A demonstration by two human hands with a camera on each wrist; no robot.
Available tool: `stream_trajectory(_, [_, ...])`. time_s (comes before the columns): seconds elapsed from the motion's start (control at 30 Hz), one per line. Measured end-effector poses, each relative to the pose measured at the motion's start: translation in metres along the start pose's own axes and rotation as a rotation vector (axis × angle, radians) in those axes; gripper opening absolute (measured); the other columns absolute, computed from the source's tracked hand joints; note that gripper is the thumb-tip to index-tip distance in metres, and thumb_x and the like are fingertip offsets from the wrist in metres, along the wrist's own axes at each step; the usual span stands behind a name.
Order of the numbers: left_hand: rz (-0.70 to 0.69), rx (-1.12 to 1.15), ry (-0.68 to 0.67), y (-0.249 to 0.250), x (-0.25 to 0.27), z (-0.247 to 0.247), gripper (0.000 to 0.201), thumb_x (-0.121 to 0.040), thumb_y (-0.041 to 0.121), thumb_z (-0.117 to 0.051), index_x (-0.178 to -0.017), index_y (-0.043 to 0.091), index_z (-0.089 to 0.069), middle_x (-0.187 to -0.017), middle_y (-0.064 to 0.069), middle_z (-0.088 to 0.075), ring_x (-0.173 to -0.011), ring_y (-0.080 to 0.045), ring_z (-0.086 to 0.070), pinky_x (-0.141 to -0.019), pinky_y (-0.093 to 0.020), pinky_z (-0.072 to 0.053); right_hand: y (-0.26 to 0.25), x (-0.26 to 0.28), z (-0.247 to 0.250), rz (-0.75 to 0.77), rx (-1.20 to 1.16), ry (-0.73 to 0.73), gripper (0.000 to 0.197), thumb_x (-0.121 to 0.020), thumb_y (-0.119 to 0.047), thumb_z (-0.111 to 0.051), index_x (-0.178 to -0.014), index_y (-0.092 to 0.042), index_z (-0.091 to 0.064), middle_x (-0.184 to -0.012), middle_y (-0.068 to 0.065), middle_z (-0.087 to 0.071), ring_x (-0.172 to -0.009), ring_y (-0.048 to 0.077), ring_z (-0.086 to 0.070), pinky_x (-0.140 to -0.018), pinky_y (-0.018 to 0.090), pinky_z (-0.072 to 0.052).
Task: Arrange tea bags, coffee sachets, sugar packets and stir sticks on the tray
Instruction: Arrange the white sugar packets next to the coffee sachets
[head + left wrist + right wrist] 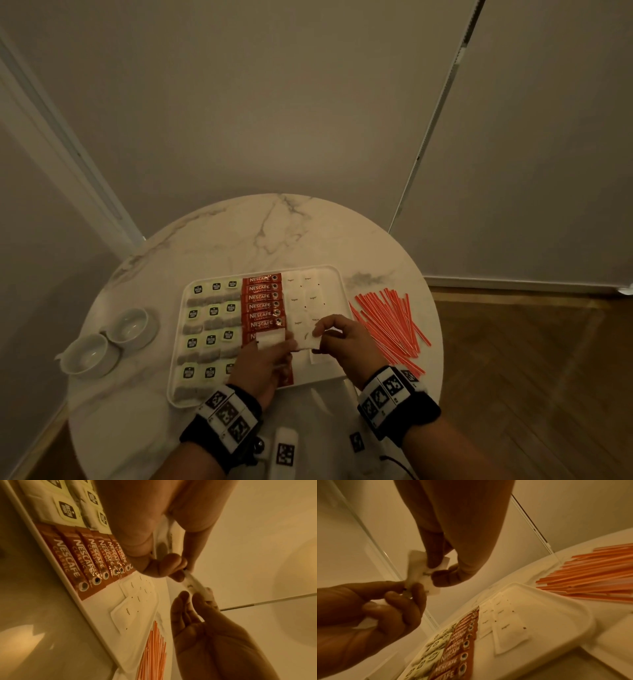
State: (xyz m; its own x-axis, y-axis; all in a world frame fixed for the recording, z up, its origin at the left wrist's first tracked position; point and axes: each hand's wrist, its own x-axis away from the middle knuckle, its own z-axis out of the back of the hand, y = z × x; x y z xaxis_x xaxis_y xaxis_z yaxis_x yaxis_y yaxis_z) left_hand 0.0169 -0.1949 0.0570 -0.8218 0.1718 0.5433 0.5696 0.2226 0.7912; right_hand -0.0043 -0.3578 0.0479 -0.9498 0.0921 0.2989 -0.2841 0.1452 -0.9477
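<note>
two hands, left hand (pixel 263 356) and right hand (pixel 342 339), pinch white sugar packets (pixel 306 337) above the tray (pixel 329 270) at 6 o'clock. twelve tea bags (pixel 214 313) fill its 9 o'clock side, and six coffee sachets (pixel 262 301) show fully at centre. stir sticks (pixel 390 320) lie on the table at 3 o'clock, and two white cups (pixel 109 339) stand at 9 o'clock.

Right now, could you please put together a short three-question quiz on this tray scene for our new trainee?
1. True or false: the stir sticks already lie on the tray.
2. Which lie between the tea bags and the laid sugar packets? A) coffee sachets B) cups
3. Fill in: the left hand and right hand hold ____ packets.

Key: 1 false; 2 A; 3 sugar.
</note>
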Motion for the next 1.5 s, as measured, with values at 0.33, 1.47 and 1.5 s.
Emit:
stream_trajectory(0.33, [-0.076, -0.149, 0.133, -0.031, -0.014, -0.006, 0.016, -0.083, 0.002, -0.067, -0.098, 0.005, -0.065, -0.067, -0.012, -0.064, -0.059, -0.024, -0.056, -0.056, -0.034, -0.046, 0.013, -0.007, -0.004, -0.162, -0.074, 0.157, 0.023, -0.084, 0.003, -0.064, -0.105, 0.002, -0.054, -0.081, 0.014, -0.065, -0.059, 0.018, -0.06, -0.052, 0.028, -0.046])
stream_trajectory(1.47, [-0.153, -1.224, -0.215, -0.04, -0.024, 0.014, 0.026, -0.095, 0.023, -0.05, -0.118, 0.026, -0.062, -0.125, 0.005, -0.057, -0.118, -0.008, -0.05, -0.095, -0.016, -0.035, 0.014, -0.084, 0.012, -0.127, 0.981, 0.19, 0.01, -0.088, -0.022, -0.064, -0.095, -0.016, -0.06, -0.091, -0.002, -0.061, -0.085, 0.015, -0.058, -0.074, 0.026, -0.048])
stream_trajectory(1.5, [-0.153, -1.243, -0.234, -0.041, -0.024, 0.014, 0.027, -0.095, 0.024, -0.05, -0.12, 0.027, -0.06, -0.128, 0.005, -0.055, -0.12, -0.009, -0.049, -0.098, -0.018, -0.035, 0.012, -0.081, 0.019, -0.125, 0.974, 0.21, 0.009, -0.089, -0.022, -0.063, -0.095, -0.016, -0.061, -0.09, -0.003, -0.061, -0.084, 0.014, -0.057, -0.073, 0.025, -0.047])
